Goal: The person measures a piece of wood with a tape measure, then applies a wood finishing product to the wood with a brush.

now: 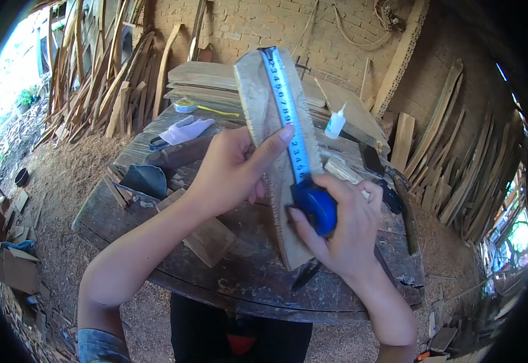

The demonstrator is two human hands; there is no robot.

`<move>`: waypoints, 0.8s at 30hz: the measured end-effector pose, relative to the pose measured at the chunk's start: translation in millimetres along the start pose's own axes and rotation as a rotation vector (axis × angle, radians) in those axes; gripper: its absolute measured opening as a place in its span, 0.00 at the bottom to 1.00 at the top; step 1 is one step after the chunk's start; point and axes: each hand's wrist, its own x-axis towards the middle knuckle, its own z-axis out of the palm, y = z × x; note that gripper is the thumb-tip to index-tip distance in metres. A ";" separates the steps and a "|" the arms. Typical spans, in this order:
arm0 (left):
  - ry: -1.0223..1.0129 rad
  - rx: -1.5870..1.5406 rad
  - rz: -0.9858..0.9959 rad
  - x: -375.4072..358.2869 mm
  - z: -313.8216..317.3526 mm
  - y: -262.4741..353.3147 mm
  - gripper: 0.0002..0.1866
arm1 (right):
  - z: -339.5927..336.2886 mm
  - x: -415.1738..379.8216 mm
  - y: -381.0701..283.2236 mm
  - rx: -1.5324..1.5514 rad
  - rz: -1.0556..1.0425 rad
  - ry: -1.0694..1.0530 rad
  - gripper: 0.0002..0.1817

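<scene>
A curved wooden board (253,91) with rough, notched edges is tilted up above the workbench (239,284). My left hand (230,166) grips it by its left edge, thumb pressed on the blue-white blade of a tape measure (315,209). That blade runs lengthwise along the board, its end hook at the top edge. Fingers of my right hand (351,227) wrap around the blue case, which rests against the lower part of the board. My left fingers behind the board are partly hidden.
On the bench are a white glue bottle (335,124), a pale glove (188,130), a yellow strap (218,111), a dark scoop-like piece (144,180) and a wood block (210,241). Stacked boards (209,75) lie at the back. Wood strips (88,78) lean along the walls.
</scene>
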 end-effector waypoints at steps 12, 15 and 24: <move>-0.026 -0.049 0.014 6.4 0.2 -11.9 0.25 | 10.1 -8.8 1.0 0.053 0.013 0.004 0.33; -0.025 -0.070 0.012 7.2 0.4 -12.7 0.25 | 8.5 -7.8 1.3 0.041 0.022 -0.033 0.33; 0.054 -0.077 -0.025 16.0 -14.2 -21.8 0.27 | 13.7 -10.3 0.2 0.056 0.019 -0.035 0.31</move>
